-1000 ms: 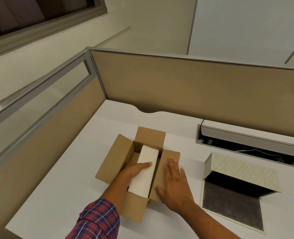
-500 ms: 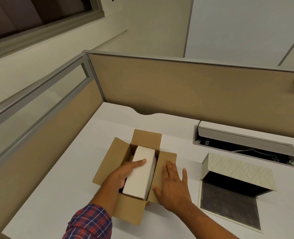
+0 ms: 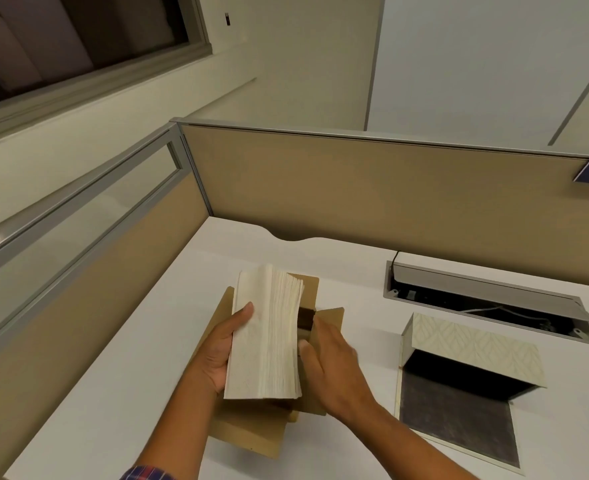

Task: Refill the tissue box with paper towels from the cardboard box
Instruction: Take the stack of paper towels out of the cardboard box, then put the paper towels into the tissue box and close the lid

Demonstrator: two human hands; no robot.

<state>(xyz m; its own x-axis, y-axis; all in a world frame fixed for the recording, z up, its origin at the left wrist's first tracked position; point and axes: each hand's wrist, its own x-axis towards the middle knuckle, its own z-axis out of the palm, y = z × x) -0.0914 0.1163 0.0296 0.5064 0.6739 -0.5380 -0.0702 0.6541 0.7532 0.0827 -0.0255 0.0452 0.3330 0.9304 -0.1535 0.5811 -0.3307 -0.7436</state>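
Note:
A thick white stack of paper towels [image 3: 265, 336] is lifted above the open brown cardboard box [image 3: 251, 434] in the middle of the desk. My left hand [image 3: 218, 351] grips the stack from its left side, thumb on top. My right hand [image 3: 334, 368] touches the stack's right edge with its thumb, fingers spread over the box's right flap. The tissue box [image 3: 469, 355], cream with a leaf pattern, lies open at the right, its dark inside and grey lining showing. The cardboard box's inside is mostly hidden by the stack.
A white desk [image 3: 120, 375] is bounded by tan partition panels [image 3: 355, 188] at the back and left. An open grey cable hatch [image 3: 487, 299] sits in the desk behind the tissue box.
My left hand has lifted the paper towel stack up out of the cardboard box. My right hand moved from the flap to the stack's right edge. The view has tilted upward slightly.

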